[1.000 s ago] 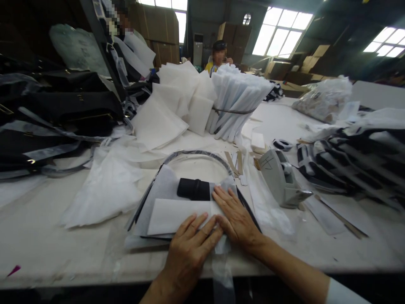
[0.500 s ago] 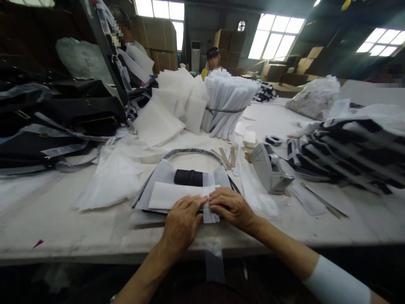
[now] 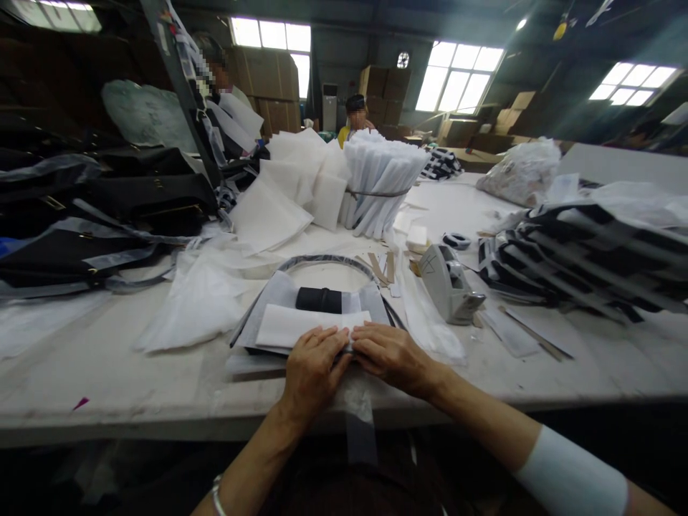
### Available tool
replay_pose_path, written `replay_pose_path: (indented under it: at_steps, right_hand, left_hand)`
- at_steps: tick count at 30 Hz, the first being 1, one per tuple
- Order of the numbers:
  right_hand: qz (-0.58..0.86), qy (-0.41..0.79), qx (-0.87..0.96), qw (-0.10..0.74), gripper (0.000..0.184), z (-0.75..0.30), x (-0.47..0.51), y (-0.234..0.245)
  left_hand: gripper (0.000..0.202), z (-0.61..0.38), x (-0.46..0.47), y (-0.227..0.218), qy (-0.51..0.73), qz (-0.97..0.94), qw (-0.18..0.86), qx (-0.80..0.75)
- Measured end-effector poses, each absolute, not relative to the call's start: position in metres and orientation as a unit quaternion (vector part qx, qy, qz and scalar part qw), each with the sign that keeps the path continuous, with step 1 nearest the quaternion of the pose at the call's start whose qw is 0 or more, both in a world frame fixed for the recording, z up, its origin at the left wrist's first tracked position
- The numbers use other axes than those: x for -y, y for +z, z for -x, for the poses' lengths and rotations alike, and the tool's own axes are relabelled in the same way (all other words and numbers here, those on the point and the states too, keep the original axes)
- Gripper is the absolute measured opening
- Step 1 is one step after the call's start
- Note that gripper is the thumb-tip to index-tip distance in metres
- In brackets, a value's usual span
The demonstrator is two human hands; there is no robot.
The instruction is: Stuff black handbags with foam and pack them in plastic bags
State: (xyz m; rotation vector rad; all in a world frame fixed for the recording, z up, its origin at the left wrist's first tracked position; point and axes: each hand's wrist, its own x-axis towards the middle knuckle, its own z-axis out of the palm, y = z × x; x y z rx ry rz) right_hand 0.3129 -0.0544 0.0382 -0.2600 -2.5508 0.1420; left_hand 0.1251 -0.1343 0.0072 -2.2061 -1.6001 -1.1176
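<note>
A dark handbag (image 3: 252, 326) with an arched, wrapped handle (image 3: 329, 258) lies on the table, partly covered by thin grey-white wrapping sheet. A black rolled piece (image 3: 317, 299) rests on it, and a folded white foam sheet (image 3: 282, 326) lies in front. One translucent strip (image 3: 351, 302) crosses the roll's right end and runs down between my hands, which hide its lower end. My left hand (image 3: 317, 360) lies over the foam's front edge, fingers extended, thumb apart. My right hand (image 3: 391, 357) has bent fingers closed at the bag's front edge, on the strip.
A grey tape dispenser (image 3: 448, 283) stands to the right, near wrapped black-and-white bags (image 3: 580, 258). White foam sheets (image 3: 274, 201) and a tied bundle of white rolls (image 3: 379, 179) stand behind. Black bags (image 3: 107, 208) are piled left. Two people are farther back.
The strip's end that lay over the bag's front edge is now out of sight beneath my hands. My right fingers have moved slightly nearer that edge. The camera view has tilted a little upward.
</note>
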Motion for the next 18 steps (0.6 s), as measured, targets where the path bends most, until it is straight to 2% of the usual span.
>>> replay_pose_path:
  at_steps: [4,10,12,15,18]
  right_hand:
    - [0.105,-0.004,0.951,0.292,0.021,-0.310,0.058,0.032]
    - [0.113,0.001,0.953,0.280,0.029,-0.329,0.067,0.034]
    - [0.088,0.000,0.963,0.254,0.032,-0.346,0.080,0.035]
    - [0.062,0.005,0.983,0.173,0.043,-0.365,0.103,0.026]
    - [0.098,0.010,0.982,0.162,0.037,-0.362,0.120,0.010]
  left_hand:
    - [0.025,-0.125,0.133,0.003,-0.366,0.768,0.149,0.504]
    - [0.022,-0.127,0.134,0.000,-0.365,0.765,0.168,0.504]
    - [0.022,-0.128,0.135,-0.001,-0.358,0.767,0.162,0.507]
    - [0.021,-0.129,0.135,-0.001,-0.353,0.769,0.158,0.509]
    - [0.021,-0.129,0.135,-0.001,-0.355,0.767,0.165,0.509]
